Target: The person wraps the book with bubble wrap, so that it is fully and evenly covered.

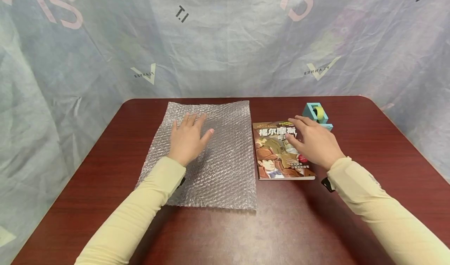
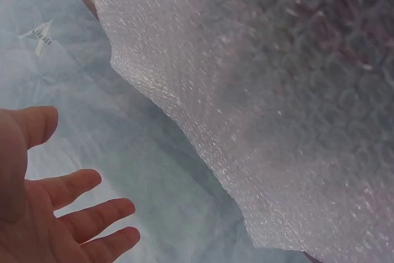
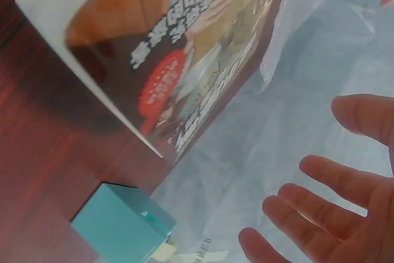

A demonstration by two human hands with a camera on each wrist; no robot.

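A sheet of clear bubble wrap (image 1: pixel 225 171) lies flat on the left half of the table. Over its upper part hovers my left hand (image 1: pixel 188 140), fingers spread and holding nothing. To the right of the sheet lies a paperback book (image 1: pixel 272 152) with an illustrated brown cover and Chinese lettering. My right hand (image 1: pixel 316 142) is above the book's right side, hiding part of the cover, its fingers extended with nothing in them. In the right wrist view, the fingers (image 3: pixel 320 214) appear apart from the book (image 3: pixel 129 47).
A teal tape dispenser (image 1: pixel 309 111) with a yellow roll stands behind the book, partly hidden by the right hand. The dark red table (image 1: pixel 105 159) has rounded far corners. A grey printed cloth (image 1: pixel 225 42) hangs behind it and along both sides.
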